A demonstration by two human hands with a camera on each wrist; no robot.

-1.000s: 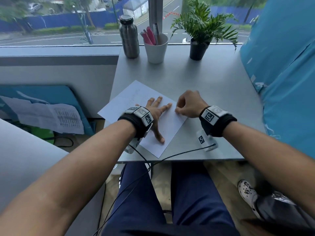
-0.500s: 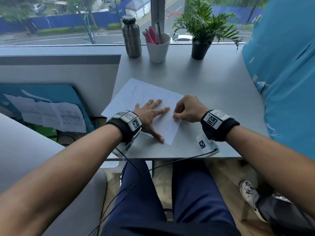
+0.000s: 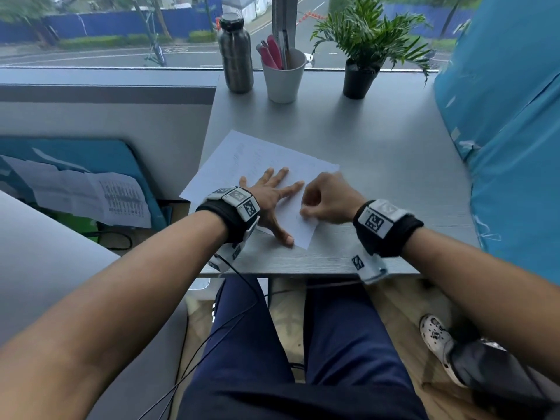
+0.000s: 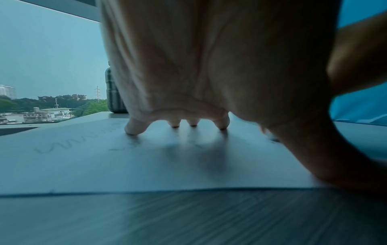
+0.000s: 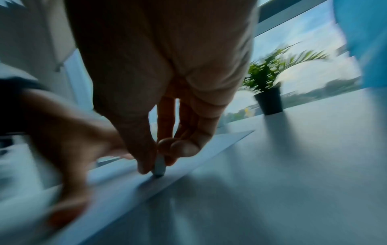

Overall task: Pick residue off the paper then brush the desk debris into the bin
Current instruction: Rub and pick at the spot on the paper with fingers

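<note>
The sheet of paper (image 3: 257, 165) has slid toward the desk's (image 3: 378, 153) front left corner since a second ago, and the right hand (image 3: 328, 200) has worked from the sheet's right edge to its near right corner. The left hand (image 3: 266, 197) still lies flat on the sheet, fingers spread and straight, thumb (image 3: 283, 236) at the near edge, pinning it. The right hand's thumb and fingertips (image 5: 146, 165) are closed on a small pale stub, possibly an eraser (image 5: 159, 167), its tip touching the paper. Judging by this, rubbing is going on and the residue-picking has hardly begun.

Any residue or debris is too fine to see on paper or desk. No bin shows in any view. The right wrist view is smeared with motion, so the stub's identity stays uncertain, and from the head view the curled fingers hide it altogether. Faint pencil scrawl (image 4: 83, 145) crosses the sheet, unreadable. A steel bottle (image 3: 235, 54), cup of pens (image 3: 283, 77) and potted plant (image 3: 360, 65) stand along the far edge
</note>
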